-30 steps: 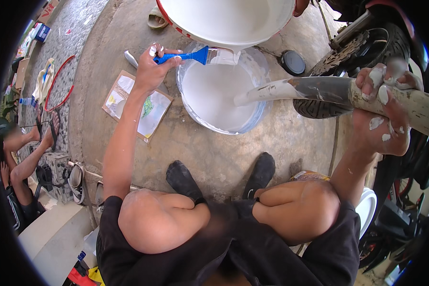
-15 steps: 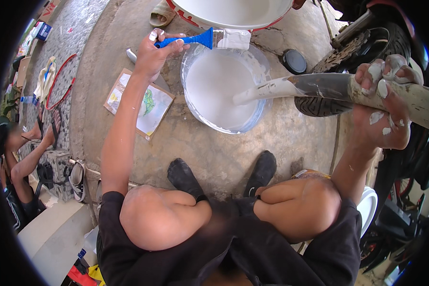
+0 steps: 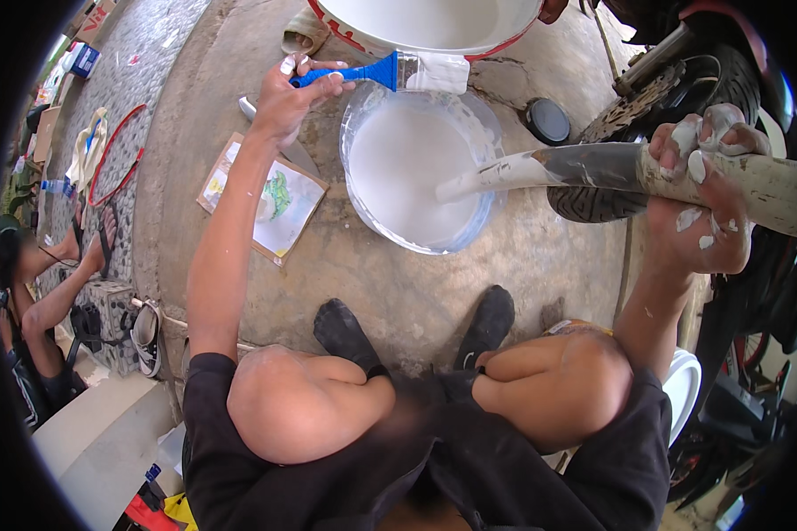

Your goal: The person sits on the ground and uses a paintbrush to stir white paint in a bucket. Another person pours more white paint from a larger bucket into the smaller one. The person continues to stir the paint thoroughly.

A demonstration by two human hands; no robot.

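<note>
Head view: left hand grips the blue-handled paintbrush, bristles white with paint, above the far rim of the clear bucket of white paint on the concrete floor. Right hand, paint-smeared, closes around the stirring stick, whose lower end sits in the paint.

Blue plastic brush handle, paint-caked wooden stick, rough concrete floor
</note>
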